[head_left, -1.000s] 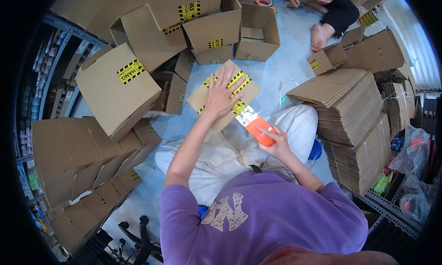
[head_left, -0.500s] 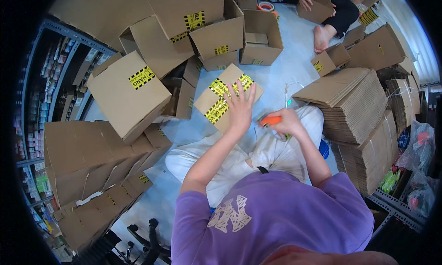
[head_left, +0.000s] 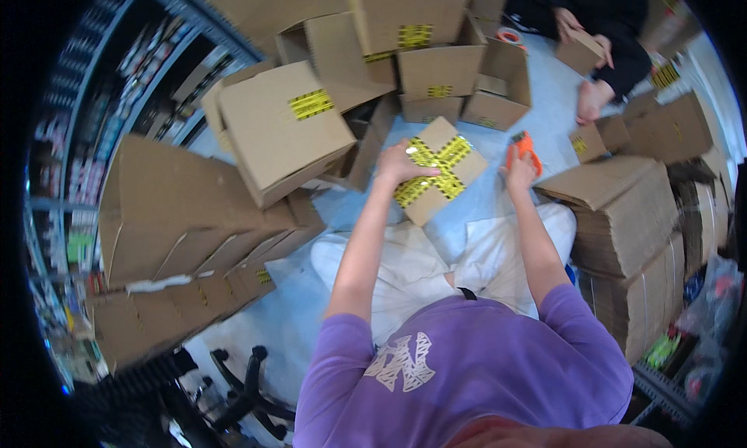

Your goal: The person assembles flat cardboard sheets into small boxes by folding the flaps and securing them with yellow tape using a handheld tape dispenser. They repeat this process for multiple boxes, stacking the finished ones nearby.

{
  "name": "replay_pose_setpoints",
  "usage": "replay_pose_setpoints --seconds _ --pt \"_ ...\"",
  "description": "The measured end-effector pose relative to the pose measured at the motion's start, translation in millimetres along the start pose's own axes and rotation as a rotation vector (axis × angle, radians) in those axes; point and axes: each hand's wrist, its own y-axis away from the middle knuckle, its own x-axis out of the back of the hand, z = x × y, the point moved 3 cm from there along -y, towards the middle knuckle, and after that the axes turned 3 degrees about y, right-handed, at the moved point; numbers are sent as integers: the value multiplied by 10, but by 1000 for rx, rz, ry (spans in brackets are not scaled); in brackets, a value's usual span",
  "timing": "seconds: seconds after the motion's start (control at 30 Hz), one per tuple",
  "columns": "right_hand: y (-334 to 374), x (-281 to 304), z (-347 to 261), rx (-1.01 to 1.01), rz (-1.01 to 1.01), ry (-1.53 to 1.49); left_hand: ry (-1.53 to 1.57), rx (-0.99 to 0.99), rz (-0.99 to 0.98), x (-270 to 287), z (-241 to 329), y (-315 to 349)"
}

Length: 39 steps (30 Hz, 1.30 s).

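A pale blue floor (head_left: 498, 207) is showing through a crowd of cardboard, and I am looking down on it from above my own shoulders. My left hand (head_left: 398, 164) is lying flat on the small box (head_left: 437, 170), fingers spread over its near-left corner, pressing rather than gripping; the box is sitting on the floor just ahead of my knees, crossed with yellow-and-black striped tape. My right hand (head_left: 520, 168) is curling closed around an orange tape dispenser (head_left: 524, 148), holding it just beside the box's right edge, apart from it. A large closed carton (head_left: 280, 133) is leaning to the left, and open cartons (head_left: 498, 86) are standing behind the small box. A stack of flattened cardboard (head_left: 622, 222) is rising on my right. Another person's hands (head_left: 583, 36) are working on a box at the far end.
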Motion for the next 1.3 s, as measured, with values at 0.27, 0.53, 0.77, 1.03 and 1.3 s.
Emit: replay_pose_setpoints --seconds 0.27,0.53,0.77,1.03,1.3 --pt "1094 1075 -765 -925 -1096 -1884 529 -254 -32 -272 -269 702" --pt "926 739 -210 -286 -952 -1708 536 -549 300 -877 -349 1925" --pt "-1066 1205 -488 464 292 -399 676 -234 758 -229 -514 1344" --pt "-1668 1430 -82 397 -67 -401 -56 25 198 -260 -77 275" --pt "450 2807 885 295 272 -903 -133 -266 246 -339 -292 18"
